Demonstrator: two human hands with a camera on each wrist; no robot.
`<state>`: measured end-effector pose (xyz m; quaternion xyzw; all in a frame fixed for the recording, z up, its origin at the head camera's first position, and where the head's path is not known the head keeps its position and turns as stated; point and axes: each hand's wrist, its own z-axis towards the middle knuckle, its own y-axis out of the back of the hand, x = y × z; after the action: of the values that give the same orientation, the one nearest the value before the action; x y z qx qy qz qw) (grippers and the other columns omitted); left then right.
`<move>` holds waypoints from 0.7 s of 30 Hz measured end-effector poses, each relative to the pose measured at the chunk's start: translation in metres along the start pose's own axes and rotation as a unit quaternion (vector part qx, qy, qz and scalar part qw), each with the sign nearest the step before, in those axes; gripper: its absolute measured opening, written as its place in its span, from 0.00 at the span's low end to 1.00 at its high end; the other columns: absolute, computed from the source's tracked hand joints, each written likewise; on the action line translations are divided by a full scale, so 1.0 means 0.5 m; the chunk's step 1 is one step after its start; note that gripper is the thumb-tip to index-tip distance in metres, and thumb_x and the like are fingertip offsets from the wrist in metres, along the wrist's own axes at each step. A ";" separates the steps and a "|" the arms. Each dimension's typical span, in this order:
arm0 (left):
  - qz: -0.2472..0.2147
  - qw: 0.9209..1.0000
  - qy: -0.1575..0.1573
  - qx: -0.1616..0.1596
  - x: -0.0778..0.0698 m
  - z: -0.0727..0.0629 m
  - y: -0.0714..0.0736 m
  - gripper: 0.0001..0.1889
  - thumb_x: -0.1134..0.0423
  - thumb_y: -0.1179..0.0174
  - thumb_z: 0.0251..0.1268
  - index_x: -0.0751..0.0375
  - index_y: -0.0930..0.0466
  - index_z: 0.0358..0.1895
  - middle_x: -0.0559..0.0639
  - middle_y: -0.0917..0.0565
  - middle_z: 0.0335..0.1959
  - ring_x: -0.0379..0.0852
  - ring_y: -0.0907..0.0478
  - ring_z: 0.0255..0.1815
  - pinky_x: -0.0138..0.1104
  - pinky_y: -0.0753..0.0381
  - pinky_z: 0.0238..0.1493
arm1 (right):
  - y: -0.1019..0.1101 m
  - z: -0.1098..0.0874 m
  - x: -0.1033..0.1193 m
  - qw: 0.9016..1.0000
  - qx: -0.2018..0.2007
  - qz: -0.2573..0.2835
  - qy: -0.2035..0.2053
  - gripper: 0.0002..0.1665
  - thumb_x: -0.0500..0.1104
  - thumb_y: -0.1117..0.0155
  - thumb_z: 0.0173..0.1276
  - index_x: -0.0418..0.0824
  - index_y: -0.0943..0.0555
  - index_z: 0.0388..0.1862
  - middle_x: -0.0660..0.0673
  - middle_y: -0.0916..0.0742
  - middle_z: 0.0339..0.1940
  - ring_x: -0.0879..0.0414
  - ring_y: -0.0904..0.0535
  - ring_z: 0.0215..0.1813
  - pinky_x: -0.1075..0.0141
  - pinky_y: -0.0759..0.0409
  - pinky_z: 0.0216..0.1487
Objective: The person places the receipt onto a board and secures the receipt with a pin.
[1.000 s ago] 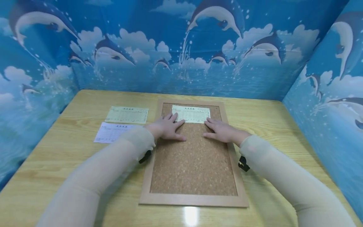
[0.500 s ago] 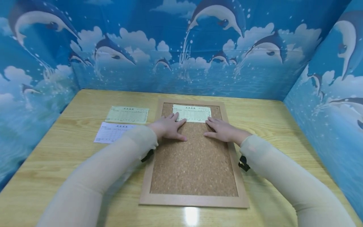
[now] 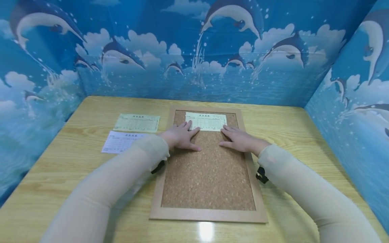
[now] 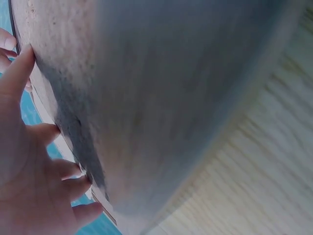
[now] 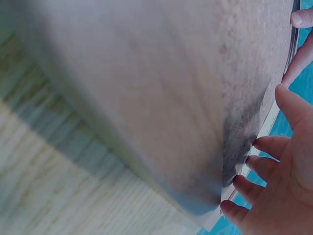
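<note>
A pale green printed form slip (image 3: 208,120) lies flat near the top of a wood-framed cork board (image 3: 209,175). My left hand (image 3: 181,136) is spread palm down, its fingertips on the slip's lower left corner and its thumb on the cork. On the other side, my right hand (image 3: 237,139) touches the slip's lower right corner with straight fingers, thumb also out on the cork. The left wrist view shows the left hand (image 4: 39,156) with fingertips at the cork surface. Likewise, in the right wrist view the right hand (image 5: 283,171) meets the board with its fingertips.
Left of the board, a second pale green slip (image 3: 136,123) lies on the wooden table (image 3: 60,162). Below it is a white slip (image 3: 120,141), partly covered by the left sleeve. A blue dolphin-print backdrop (image 3: 194,50) stands behind the table and along both sides.
Both hands and the slip have shifted very slightly to the right and up since a second ago. In the last half second they have hardly moved.
</note>
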<state>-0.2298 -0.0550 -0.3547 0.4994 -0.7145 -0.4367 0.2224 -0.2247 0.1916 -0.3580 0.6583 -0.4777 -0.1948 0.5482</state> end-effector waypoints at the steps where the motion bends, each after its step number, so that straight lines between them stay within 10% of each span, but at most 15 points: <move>1: -0.001 1.000 0.000 0.002 0.000 0.000 -0.001 0.51 0.23 0.56 0.50 0.39 0.67 0.74 0.55 0.71 0.75 0.54 0.70 0.74 0.53 0.57 0.69 | 0.000 -0.001 0.000 1.000 0.002 0.001 0.001 0.44 0.59 0.51 0.71 0.34 0.50 0.73 0.33 0.49 0.74 0.38 0.55 0.73 0.46 0.52 0.69; 21: 0.018 0.999 -0.005 0.031 -0.003 0.004 -0.003 0.57 0.20 0.57 0.47 0.43 0.74 0.74 0.58 0.77 0.73 0.56 0.76 0.73 0.53 0.58 0.69 | 0.004 -0.041 -0.050 0.997 -0.044 0.061 0.009 0.43 0.55 0.44 0.69 0.34 0.46 0.73 0.34 0.41 0.72 0.39 0.46 0.71 0.47 0.46 0.67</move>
<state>-0.2297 -0.0530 -0.3565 0.4912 -0.7374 -0.4129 0.2111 -0.2213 0.2237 -0.3561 0.6051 -0.5028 -0.1755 0.5918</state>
